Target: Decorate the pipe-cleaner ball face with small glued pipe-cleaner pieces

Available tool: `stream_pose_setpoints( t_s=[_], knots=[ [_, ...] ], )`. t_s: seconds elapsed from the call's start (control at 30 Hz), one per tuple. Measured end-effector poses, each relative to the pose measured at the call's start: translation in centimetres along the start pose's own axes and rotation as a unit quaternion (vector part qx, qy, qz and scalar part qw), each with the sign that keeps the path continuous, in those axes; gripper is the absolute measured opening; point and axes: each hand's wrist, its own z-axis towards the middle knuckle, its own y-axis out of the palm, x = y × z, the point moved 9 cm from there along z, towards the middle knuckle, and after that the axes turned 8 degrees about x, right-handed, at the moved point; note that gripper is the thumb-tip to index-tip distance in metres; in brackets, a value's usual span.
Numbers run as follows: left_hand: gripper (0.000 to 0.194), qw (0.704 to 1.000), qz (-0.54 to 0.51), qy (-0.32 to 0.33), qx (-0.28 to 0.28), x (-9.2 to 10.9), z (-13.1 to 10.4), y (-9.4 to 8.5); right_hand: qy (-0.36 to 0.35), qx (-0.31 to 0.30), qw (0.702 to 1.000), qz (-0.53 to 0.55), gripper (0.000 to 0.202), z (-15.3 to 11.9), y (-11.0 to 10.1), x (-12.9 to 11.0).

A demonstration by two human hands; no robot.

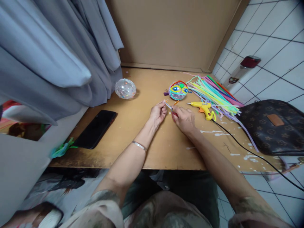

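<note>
1. One pair of red-handled scissors is above the middle of the table, its metal blades pointing toward the left fingertips; whether the blades are parted is too small to tell.
2. Just beyond lies an orange piece, and behind it sits a decorated ball with two blue eyes ringed in yellow.
3. To the right, a yellow glue gun lies with its nozzle toward the hands, near a spread of coloured pipe cleaners. Its black cord runs past the front right corner.
4. Farther right, a brown patterned bag covers the table's side edge.
5. On the left, a clear ball stands near the grey curtain, and a black phone lies along the left edge; a stretch of tabletop separates both from the left arm.
6. At the back, the table meets a brown panel; the front edge runs beneath both forearms, with wood surface between them.
7. The left hand has its fingers curled and thumb and fingertips pinched together at the blade tip; what they grip is too small to tell.
8. The right hand is closed around the scissors' red handles, near the glue gun's nozzle without touching it.
</note>
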Motion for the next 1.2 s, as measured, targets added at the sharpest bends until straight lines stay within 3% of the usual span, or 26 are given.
stream_pose_setpoints(
  t_s=[0.17,0.4,0.97,1.2],
  knots=[
    [0.028,1.0,0.01,0.01,0.002,0.1,0.2,-0.2,0.06,0.034,0.994,0.081,0.042,-0.1,-0.3,1.3],
    [0.027,1.0,0.017,0.006,0.0,-0.1,0.3,-0.1,0.068,0.013,0.994,0.08,0.042,-0.2,0.1,1.4],
    [0.032,1.0,0.007,-0.008,0.004,-0.6,0.3,-0.2,0.029,-0.074,0.996,-0.027,0.045,0.1,0.1,-0.1],
    [0.038,1.0,-0.024,-0.012,0.011,0.0,-0.2,0.0,0.001,-0.051,0.999,-0.015,0.043,0.1,-0.4,-0.4]
  ],
)
